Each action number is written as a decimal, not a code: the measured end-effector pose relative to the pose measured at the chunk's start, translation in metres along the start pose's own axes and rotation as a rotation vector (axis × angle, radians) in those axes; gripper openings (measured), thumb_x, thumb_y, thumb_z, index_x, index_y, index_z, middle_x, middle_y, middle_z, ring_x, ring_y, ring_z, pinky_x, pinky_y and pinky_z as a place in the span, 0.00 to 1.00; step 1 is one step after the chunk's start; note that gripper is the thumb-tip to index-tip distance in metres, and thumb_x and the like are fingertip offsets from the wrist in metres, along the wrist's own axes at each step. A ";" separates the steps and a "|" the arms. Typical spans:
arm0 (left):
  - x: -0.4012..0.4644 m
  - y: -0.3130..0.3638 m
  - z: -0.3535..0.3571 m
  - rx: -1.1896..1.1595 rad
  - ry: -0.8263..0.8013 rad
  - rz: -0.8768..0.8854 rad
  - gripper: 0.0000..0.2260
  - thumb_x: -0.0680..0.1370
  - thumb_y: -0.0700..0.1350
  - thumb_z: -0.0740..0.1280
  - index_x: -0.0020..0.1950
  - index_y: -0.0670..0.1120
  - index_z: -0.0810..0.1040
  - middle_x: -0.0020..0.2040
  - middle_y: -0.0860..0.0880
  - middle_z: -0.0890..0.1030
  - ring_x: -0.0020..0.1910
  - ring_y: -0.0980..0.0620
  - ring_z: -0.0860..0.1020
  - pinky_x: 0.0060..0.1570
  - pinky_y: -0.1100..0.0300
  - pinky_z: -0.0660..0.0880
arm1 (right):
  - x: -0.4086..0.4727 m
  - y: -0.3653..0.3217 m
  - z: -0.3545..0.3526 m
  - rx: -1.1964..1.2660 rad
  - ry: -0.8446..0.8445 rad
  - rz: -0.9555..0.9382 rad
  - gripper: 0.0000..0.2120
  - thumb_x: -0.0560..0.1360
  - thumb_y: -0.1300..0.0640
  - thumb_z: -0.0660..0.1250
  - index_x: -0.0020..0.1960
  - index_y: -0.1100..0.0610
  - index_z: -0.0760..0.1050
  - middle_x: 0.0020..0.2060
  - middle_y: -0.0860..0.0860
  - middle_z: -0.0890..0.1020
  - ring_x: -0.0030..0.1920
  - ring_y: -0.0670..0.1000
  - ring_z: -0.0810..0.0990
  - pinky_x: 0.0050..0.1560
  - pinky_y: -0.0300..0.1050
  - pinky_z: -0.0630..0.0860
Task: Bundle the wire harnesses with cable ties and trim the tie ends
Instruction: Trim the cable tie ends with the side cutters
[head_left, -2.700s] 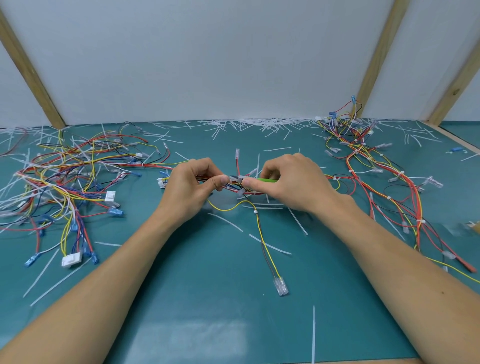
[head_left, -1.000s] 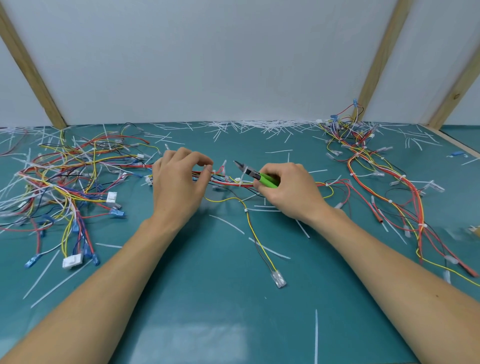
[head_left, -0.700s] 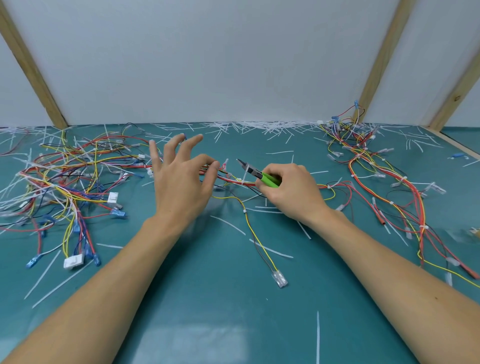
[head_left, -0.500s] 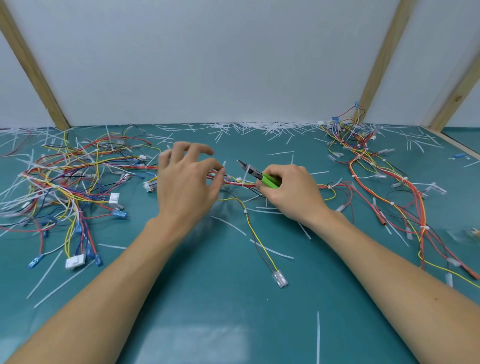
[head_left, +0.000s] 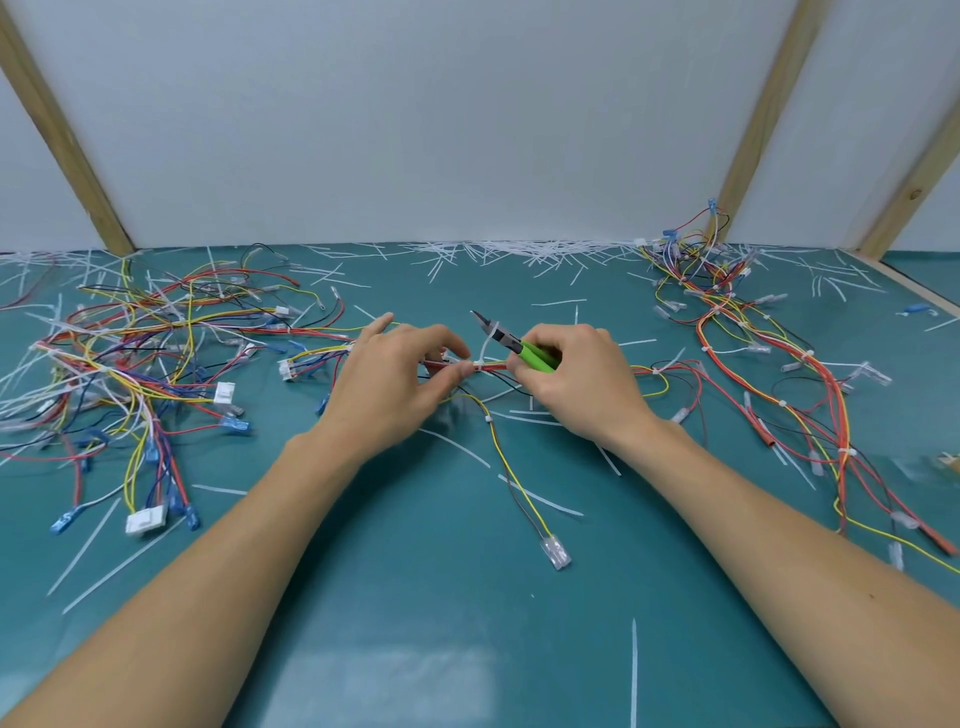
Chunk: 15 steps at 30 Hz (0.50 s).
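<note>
A wire harness (head_left: 493, 366) of red, yellow and black wires lies across the middle of the green mat. My left hand (head_left: 400, 382) pinches it between thumb and fingers. A white cable tie (head_left: 484, 349) wraps the bundle just right of that pinch, its loose end sticking up. My right hand (head_left: 576, 376) grips green-handled cutters (head_left: 511, 345), jaws pointing up and left, close to the tie end. A yellow and brown branch (head_left: 514, 473) runs toward me and ends in a clear connector (head_left: 556, 552).
A tangled pile of loose harnesses (head_left: 130, 364) covers the left of the green mat (head_left: 415, 597). Tied harnesses (head_left: 769, 364) lie at the right. Cut white tie ends (head_left: 519, 252) litter the back edge and the mat. Wooden posts stand against the white wall.
My left hand let go, spread its fingers, then closed again on the harness nearer the tie. My right hand brought out the cutters and holds them by the tie end.
</note>
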<state>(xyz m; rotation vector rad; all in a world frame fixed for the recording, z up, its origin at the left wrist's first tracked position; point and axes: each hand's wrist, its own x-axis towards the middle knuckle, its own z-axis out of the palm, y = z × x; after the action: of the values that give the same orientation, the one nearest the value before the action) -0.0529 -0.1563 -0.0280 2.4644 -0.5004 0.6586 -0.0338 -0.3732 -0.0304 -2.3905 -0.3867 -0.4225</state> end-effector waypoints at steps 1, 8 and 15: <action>0.000 -0.001 0.000 -0.009 -0.003 -0.002 0.07 0.78 0.53 0.72 0.51 0.52 0.82 0.40 0.56 0.81 0.44 0.53 0.78 0.70 0.47 0.65 | 0.000 0.000 0.000 0.009 0.003 0.003 0.17 0.76 0.47 0.72 0.31 0.43 0.70 0.27 0.36 0.75 0.29 0.46 0.71 0.35 0.46 0.66; 0.000 -0.004 -0.001 -0.025 0.041 -0.093 0.08 0.77 0.56 0.72 0.46 0.52 0.82 0.37 0.55 0.81 0.43 0.50 0.77 0.51 0.50 0.72 | 0.002 0.001 -0.003 0.068 0.009 0.033 0.15 0.76 0.48 0.72 0.33 0.49 0.73 0.24 0.42 0.73 0.30 0.50 0.68 0.34 0.48 0.64; 0.000 -0.006 -0.001 -0.106 -0.008 -0.077 0.04 0.78 0.51 0.73 0.45 0.54 0.86 0.37 0.54 0.82 0.41 0.53 0.76 0.51 0.49 0.73 | 0.002 0.004 -0.001 0.046 -0.013 0.046 0.15 0.76 0.47 0.72 0.32 0.46 0.73 0.24 0.43 0.74 0.30 0.48 0.70 0.33 0.47 0.66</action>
<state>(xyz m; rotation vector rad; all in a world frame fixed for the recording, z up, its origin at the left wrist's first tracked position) -0.0500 -0.1509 -0.0302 2.3751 -0.4303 0.5769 -0.0310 -0.3766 -0.0308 -2.3538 -0.3427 -0.3741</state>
